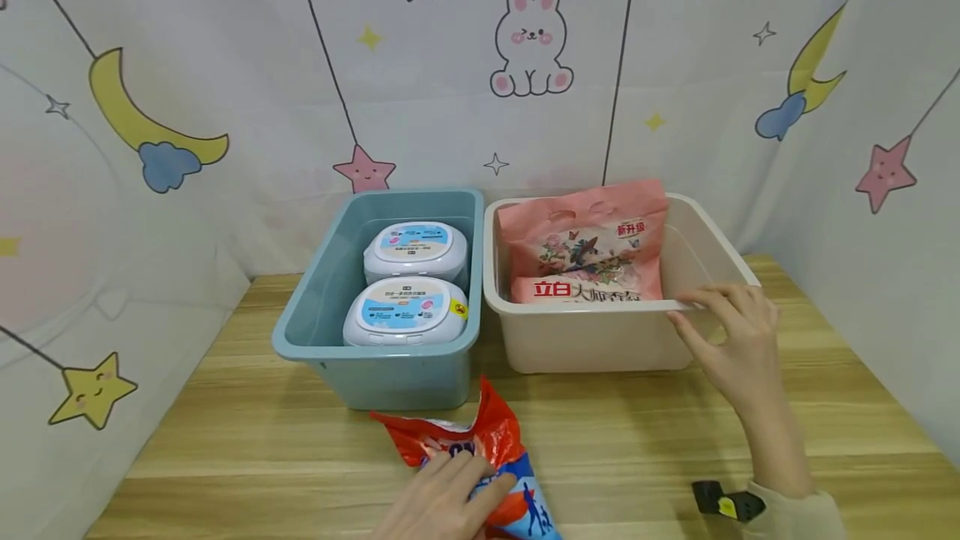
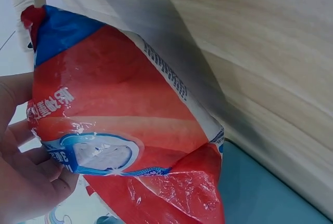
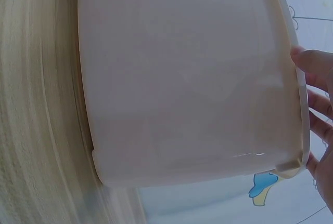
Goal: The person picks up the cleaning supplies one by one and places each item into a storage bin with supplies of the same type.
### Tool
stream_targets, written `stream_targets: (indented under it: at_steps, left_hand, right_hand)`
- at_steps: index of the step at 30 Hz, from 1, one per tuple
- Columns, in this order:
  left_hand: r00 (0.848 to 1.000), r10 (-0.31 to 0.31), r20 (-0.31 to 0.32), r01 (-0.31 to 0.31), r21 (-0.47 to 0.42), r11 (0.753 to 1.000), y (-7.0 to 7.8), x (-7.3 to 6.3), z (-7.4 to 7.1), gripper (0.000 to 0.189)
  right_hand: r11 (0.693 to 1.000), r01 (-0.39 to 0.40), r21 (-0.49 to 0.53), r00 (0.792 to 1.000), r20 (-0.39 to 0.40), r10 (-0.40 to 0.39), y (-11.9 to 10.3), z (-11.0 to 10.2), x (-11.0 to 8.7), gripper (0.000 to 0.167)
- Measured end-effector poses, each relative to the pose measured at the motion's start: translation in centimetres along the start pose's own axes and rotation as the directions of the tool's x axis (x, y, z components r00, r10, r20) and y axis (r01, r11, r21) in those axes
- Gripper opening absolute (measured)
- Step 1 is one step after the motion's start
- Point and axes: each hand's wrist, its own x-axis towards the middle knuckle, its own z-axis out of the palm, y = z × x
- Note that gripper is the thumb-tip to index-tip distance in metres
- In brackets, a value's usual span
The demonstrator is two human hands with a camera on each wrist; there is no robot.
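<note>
While a red and blue packet (image 1: 504,448) is grasped by the left hand (image 1: 450,497), the front rim of a white bin (image 1: 592,342) is pinched by the right hand (image 1: 738,333), with the thumb set on the outer side and the fingers laid over the edge. The packet's crumpled red end is pointed away from the left hand, towards a blue bin (image 1: 397,382) that is placed just beyond it. Whether the worktop (image 1: 615,448) is touched by the packet cannot be told.

Inside the blue bin, ahead of the left hand, two white tubs with blue-printed lids are held, one (image 1: 405,311) nearer to that hand and one (image 1: 414,242) behind it. In the white bin, to the left of the right hand, a pink bag (image 1: 585,248) is contained, its upper part raised above the back rim. Below the right hand, a black strap (image 1: 727,502) with a yellow mark is seen beside the sleeve (image 1: 795,515). Beyond both hands, a white cloth (image 1: 450,65) printed with stars, moons and a rabbit is hung.
</note>
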Motion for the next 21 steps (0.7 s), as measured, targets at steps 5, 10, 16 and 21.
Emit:
stream_targets:
  at_steps: [5, 10, 16, 21]
  left_hand:
    - [0.999, 0.028, -0.031, -0.028, 0.008, 1.000, 0.3, 0.4, -0.2, 0.056]
    - [0.999, 0.037, -0.011, -0.037, 0.012, 0.999, 0.7, 0.8, -0.4, 0.057]
    - [0.999, 0.051, 0.002, -0.051, 0.018, 0.999, 1.1, 1.3, -0.8, 0.055]
    - [0.998, 0.070, 0.002, -0.070, 0.016, 0.997, 1.3, 1.5, -1.1, 0.054]
  right_hand:
    - [1.000, 0.001, -0.001, 1.000, 0.001, -0.001, -0.1, 0.0, 0.1, 0.057]
    - [1.000, 0.000, -0.003, 1.000, -0.003, 0.000, -0.1, 0.0, 0.1, 0.060]
    - [1.000, -0.004, -0.011, 1.000, -0.004, 0.004, 0.0, 0.1, 0.1, 0.059]
    - [1.000, -0.011, -0.027, 1.000, 0.014, 0.011, 0.0, 0.0, 0.0, 0.059]
